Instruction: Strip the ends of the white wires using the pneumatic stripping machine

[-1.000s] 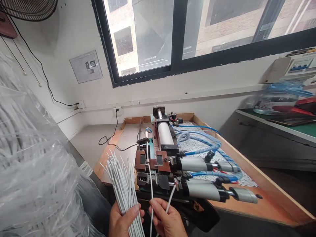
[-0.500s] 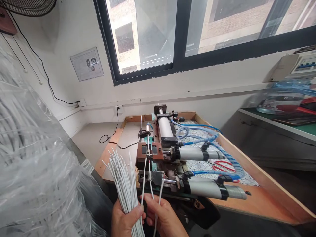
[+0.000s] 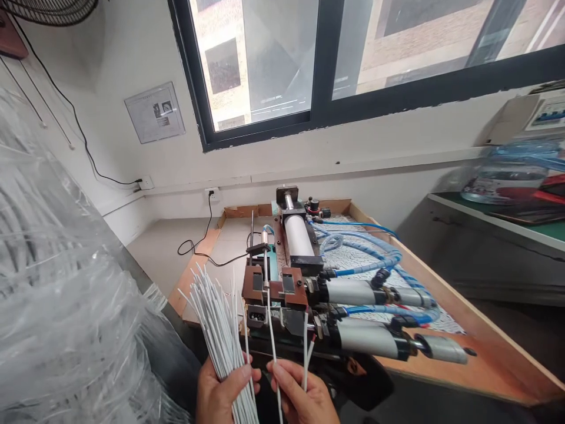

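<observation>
My left hand [image 3: 225, 388] is closed around a thick bundle of thin white wires [image 3: 216, 330], their ends fanning upward. One separate wire stands at the right side of the bundle by my left thumb. My right hand [image 3: 300, 391] pinches a single white wire [image 3: 272, 333] between thumb and forefinger; its upper end reaches up to the jaws of a pneumatic machine [image 3: 276, 288]. More white wires with red tips [image 3: 306, 338] stick up between the other fingers of my right hand. The machine's brown and dark jaw blocks are spread apart around the pinched wire.
Silver air cylinders [image 3: 371, 338] and blue hoses [image 3: 375, 253] extend right of the machine, inside a wood-edged tray [image 3: 498, 365] strewn with white scraps. Plastic-wrapped wire [image 3: 66, 306] stands close on the left. A shelf [image 3: 498, 221] holds a plastic container on the right.
The machine's jaw blocks have opened and its cylinder assembly has shifted toward me. My right hand has moved slightly right, and red tips now show on the wires in it.
</observation>
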Demonstrator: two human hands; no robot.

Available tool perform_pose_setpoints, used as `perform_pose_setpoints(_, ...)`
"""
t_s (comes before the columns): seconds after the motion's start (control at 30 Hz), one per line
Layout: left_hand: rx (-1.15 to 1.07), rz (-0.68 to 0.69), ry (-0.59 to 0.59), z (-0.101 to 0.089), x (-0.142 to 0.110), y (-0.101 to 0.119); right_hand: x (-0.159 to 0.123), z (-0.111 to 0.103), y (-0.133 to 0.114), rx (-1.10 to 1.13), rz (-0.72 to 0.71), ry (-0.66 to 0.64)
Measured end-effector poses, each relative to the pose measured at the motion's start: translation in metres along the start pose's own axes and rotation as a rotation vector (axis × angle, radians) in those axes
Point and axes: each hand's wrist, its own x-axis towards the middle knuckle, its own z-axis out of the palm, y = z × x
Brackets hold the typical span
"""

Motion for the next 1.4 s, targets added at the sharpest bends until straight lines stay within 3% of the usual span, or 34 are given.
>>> perform_pose_setpoints(0.27, 0.071, 0.089, -0.043, -0.002, 0.002, -0.004, 0.001, 0.005, -0.009, 0.002, 0.046, -0.06)
perform_pose_setpoints(0.43, 0.052, 0.099, -0.128, -0.003, 0.003, -0.008, -0.002, 0.016, -0.01, -0.009, 0.041, -0.193)
perform_pose_setpoints(0.53, 0.029, 0.101, -0.168, -0.004, 0.003, -0.008, -0.003, 0.016, -0.007, -0.013, -0.055, -0.072)
perform_pose_setpoints(0.77, -0.04, 0.051, -0.006, 0.002, -0.002, 0.0, 0.001, 0.013, -0.01, 0.012, -0.066, 0.068)
perform_pose_setpoints(1.0, -0.058, 0.05, 0.008, 0.003, -0.004, 0.003, 0.008, 0.018, -0.016, 0.075, 0.034, 0.02)
perform_pose_setpoints(1.4, -0.036, 0.117, -0.023, 0.0, -0.004, 0.0, 0.008, 0.02, -0.018, 0.186, 0.059, -0.053)
